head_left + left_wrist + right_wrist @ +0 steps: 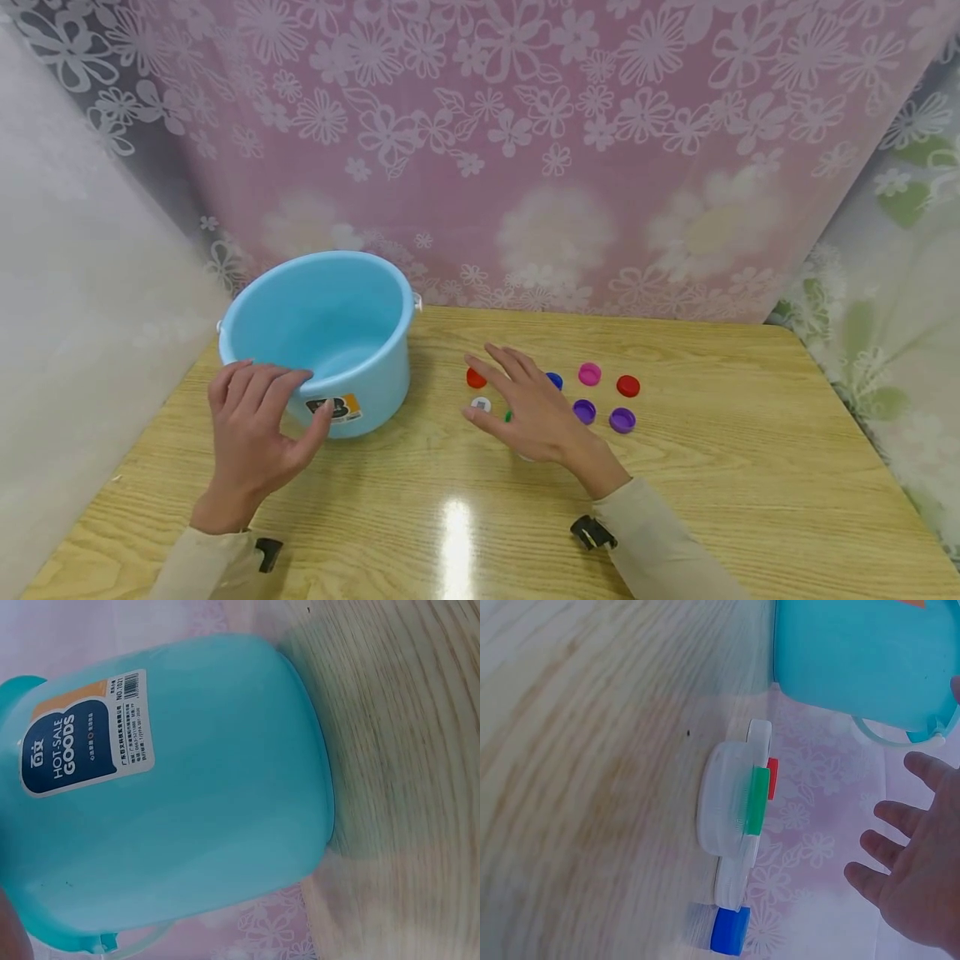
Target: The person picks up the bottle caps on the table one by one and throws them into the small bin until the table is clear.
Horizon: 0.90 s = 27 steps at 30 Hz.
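Observation:
A light blue bucket (386, 387) stands upright at the left of the table. My left hand (255, 442) grips its near rim, fingers hooked over the edge and thumb against the outer wall by the label (86, 733). My right hand (536, 412) hovers with spread fingers over a group of bottle caps, holding nothing. Around it lie a red cap (476, 379), a white cap (481, 405), a blue cap (555, 380) and a pink cap (589, 374). The right wrist view shows a green cap (757, 801) beside a larger translucent lid (721, 799), both partly hidden from the head view.
Two purple caps (622, 420) and another red cap (628, 386) lie right of the hand. The wooden table (750, 467) ends at a pink flowered curtain (555, 167) behind. A white curtain (97, 233) hangs on the left. The bucket has a thin handle (874, 735).

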Each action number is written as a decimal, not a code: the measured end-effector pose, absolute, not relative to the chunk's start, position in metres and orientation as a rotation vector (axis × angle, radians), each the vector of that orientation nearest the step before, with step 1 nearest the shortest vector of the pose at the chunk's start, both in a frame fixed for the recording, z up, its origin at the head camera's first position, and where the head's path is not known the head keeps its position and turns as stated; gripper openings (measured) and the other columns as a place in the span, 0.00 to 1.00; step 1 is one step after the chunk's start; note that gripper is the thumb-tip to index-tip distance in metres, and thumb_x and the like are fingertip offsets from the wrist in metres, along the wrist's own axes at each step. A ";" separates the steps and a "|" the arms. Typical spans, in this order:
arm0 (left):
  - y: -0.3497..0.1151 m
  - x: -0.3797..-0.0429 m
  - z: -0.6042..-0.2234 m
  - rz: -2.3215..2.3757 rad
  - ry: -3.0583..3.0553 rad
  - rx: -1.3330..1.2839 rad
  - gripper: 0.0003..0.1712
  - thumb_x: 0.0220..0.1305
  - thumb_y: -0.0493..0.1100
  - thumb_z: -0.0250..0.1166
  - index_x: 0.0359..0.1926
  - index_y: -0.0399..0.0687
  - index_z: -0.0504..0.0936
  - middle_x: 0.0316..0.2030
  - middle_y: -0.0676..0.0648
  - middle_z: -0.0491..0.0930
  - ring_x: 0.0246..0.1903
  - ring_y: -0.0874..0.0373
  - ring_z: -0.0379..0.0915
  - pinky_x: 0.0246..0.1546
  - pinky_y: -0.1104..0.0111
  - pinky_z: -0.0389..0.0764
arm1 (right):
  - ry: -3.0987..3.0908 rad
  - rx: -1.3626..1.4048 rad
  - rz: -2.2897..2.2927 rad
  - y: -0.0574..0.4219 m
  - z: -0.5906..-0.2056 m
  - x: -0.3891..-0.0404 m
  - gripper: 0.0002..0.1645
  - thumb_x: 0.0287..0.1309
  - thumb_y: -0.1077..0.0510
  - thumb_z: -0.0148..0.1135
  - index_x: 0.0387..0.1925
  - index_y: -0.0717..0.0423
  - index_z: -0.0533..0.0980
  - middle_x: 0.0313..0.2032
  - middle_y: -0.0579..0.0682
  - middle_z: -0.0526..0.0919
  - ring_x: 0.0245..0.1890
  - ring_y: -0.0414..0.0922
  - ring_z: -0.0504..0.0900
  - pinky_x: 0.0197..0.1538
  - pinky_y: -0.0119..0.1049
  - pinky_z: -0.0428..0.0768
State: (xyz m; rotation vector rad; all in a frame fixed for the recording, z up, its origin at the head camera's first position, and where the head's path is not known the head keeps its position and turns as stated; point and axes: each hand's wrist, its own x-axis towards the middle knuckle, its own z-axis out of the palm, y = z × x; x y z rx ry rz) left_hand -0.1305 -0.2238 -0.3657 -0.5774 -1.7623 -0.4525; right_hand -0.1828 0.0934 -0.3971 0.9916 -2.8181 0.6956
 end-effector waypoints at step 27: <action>-0.219 -0.133 -0.369 -0.485 -1.807 -0.525 0.27 0.67 0.57 0.54 0.25 0.36 0.73 0.21 0.41 0.67 0.28 0.37 0.61 0.42 0.45 0.54 | -2.891 0.806 0.631 0.165 -0.392 -0.189 0.41 0.64 0.30 0.43 0.74 0.37 0.51 0.73 0.51 0.48 0.71 0.56 0.48 0.64 0.61 0.54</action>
